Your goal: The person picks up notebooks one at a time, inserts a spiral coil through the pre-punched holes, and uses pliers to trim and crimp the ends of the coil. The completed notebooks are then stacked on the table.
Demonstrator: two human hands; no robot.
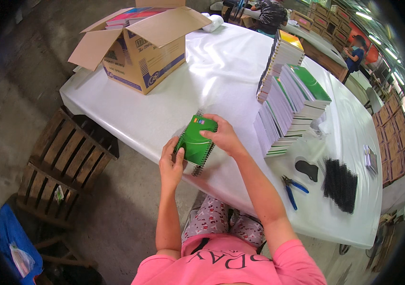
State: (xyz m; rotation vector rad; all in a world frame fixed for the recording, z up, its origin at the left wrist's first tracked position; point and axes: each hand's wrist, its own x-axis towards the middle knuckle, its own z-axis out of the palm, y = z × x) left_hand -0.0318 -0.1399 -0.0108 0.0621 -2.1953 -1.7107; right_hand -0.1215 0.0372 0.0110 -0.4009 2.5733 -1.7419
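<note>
A small green spiral notebook (194, 148) is between my hands, over the near edge of the white-covered table. My left hand (170, 159) grips its left side, thumb on the cover. My right hand (223, 135) holds the upper right side, with the fingers bent over the cover and edge. A black wire coil (209, 154) runs down the notebook's right edge; coil ends stick out past the top and bottom. To the right lie blue-handled pliers (290, 191), a flat black piece (307, 170) and a pile of black coils (340, 185).
Stacked green notebooks (290, 111) stand right of my hands, with a yellow-topped stack (281, 59) behind. An open cardboard box (145, 59) of books sits far left on the table (228, 52). A wooden slatted chair (64, 164) stands left. Other people (354, 58) are farther off.
</note>
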